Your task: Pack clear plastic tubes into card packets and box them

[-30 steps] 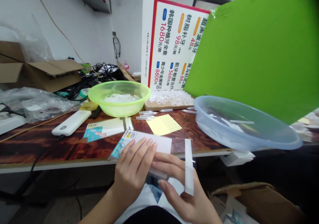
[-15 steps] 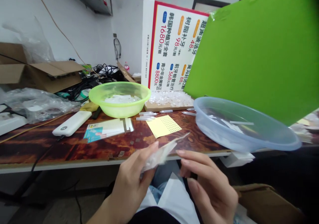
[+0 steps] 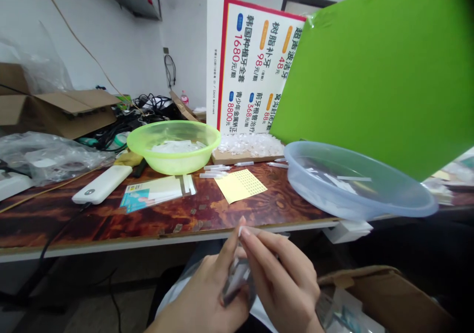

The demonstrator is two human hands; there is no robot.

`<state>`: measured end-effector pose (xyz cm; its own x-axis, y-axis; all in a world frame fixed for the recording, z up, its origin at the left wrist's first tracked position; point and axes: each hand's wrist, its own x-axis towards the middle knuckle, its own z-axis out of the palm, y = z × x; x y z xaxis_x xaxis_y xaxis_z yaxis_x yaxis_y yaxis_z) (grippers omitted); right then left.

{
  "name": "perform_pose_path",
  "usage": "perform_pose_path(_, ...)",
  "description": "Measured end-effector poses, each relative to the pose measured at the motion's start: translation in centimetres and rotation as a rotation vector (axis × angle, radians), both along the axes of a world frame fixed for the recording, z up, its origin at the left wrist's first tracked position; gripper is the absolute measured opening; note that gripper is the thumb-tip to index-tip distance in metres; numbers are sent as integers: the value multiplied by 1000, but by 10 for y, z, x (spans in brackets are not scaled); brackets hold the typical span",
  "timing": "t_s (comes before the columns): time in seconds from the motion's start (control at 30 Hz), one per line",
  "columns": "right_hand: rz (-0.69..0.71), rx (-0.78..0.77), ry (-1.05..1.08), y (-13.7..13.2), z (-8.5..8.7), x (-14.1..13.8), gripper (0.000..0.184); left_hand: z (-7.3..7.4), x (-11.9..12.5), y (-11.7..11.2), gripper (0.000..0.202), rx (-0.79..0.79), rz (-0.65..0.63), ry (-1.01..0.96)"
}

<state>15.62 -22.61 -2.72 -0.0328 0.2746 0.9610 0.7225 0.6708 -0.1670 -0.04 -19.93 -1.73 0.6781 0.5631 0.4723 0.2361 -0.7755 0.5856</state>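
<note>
Below the table's front edge, my left hand [image 3: 211, 286] is closed round a small clear plastic bag [image 3: 237, 276], whose contents I cannot make out. My right hand [image 3: 279, 266] is pinched at the bag's upper edge, its thumb and forefinger meeting my left fingertips. A small white bit shows between those tips. Closest on the table beyond my hands lies a yellow sheet of small printed stickers [image 3: 240, 186]. Left of it are printed card sleeves in clear plastic [image 3: 157, 193].
A yellow-green basin [image 3: 174, 164] and a blue basin [image 3: 355, 207] hold white strips. Between them, clear small pieces cover a cardboard tray [image 3: 248, 159], with several clear tubes [image 3: 215, 174] in front. A white power bank [image 3: 102, 184] lies left; a green board [image 3: 370, 76] stands behind.
My right hand has moved left and closed at the bag's upper edge. The bag has dropped lower and turned between both hands. The view has shifted slightly.
</note>
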Motion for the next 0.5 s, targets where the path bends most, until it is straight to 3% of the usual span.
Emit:
perform_pose_path(0.23, -59, 77, 17, 6, -4, -11, 37, -3, 3, 3, 91, 99, 35, 46)
perform_pose_path(0.33, -16, 3, 290, 11, 0, -6, 16, -8, 2, 6, 83, 143, 13, 20)
perform_pose_path(0.43, -2, 3, 765, 33, 12, 39, 7, -10, -2, 8, 74, 146, 109, -44)
perform_pose_path(0.47, -67, 95, 834, 44, 17, 63, 5, -9, -4, 9, 70, 146, 160, -70)
perform_pose_path(0.5, -217, 183, 826, 56, 22, 92, 6, -9, -6, 10, 66, 162, 206, -92)
